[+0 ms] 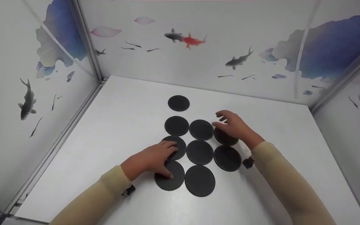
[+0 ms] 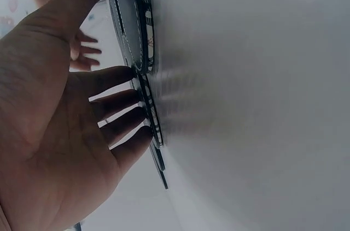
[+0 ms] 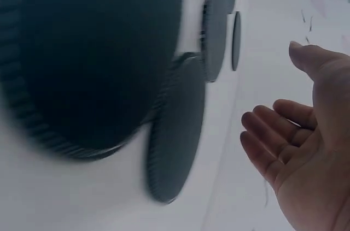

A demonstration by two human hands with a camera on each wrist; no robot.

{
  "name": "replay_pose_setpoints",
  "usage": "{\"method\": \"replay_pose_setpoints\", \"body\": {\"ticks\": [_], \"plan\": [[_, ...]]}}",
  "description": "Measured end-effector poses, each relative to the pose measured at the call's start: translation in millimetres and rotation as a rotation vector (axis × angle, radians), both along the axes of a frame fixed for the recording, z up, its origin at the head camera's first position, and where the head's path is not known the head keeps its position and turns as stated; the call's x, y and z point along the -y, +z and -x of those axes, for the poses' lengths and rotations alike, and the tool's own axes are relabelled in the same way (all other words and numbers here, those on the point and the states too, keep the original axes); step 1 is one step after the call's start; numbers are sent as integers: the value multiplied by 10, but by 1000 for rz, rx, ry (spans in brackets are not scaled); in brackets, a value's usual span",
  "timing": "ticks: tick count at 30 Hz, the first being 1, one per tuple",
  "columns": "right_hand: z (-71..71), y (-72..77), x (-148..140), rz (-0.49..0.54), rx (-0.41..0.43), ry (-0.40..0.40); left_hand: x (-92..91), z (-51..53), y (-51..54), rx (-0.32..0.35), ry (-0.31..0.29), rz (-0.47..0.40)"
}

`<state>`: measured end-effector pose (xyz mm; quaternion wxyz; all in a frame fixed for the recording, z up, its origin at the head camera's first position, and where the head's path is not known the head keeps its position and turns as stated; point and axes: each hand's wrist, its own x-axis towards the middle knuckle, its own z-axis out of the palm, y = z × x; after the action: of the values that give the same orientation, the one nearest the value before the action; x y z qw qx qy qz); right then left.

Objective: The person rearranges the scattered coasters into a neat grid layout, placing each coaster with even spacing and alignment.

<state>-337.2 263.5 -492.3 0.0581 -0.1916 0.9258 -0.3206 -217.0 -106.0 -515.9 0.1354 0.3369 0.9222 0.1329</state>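
Observation:
Several round black coasters with stitched edges lie flat on the white table. My left hand (image 1: pixel 150 157) rests with its fingertips on one left-side coaster (image 1: pixel 181 147) and its thumb on the front-left coaster (image 1: pixel 170 184). In the left wrist view, the fingers of that hand are spread and loosely bent against the coaster edges. Above the right-side coaster (image 1: pixel 225 139) hovers my right hand (image 1: pixel 231 125), partly covering it. It holds nothing; its fingers are loosely bent and apart from the coasters in the right wrist view.
One coaster (image 1: pixel 178 103) lies by itself farthest back; the others sit close together in rows. White panels printed with fish surround the table (image 1: pixel 120 103) at the back and both sides, with a metal rail (image 1: pixel 86 103) along the left.

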Motion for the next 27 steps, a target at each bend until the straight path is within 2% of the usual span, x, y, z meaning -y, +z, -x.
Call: {"method": "replay_pose_setpoints", "body": {"ticks": [5,10,14,20,27], "plan": [[340,82,426,-42,-49,32,6,0,-1,3,11,13],[658,33,839,-96,-110,52,-6,9,-4,0,3,15],[858,-8,1118,-146,-106,24,-27,31,-15,-20,-12,23],[1035,-78,1466,-209,-68,-26,-35,23,15,-25,0,32],[1150,-294,1683,-173,-53,-134,-21,17,-18,-44,7,41]]}}
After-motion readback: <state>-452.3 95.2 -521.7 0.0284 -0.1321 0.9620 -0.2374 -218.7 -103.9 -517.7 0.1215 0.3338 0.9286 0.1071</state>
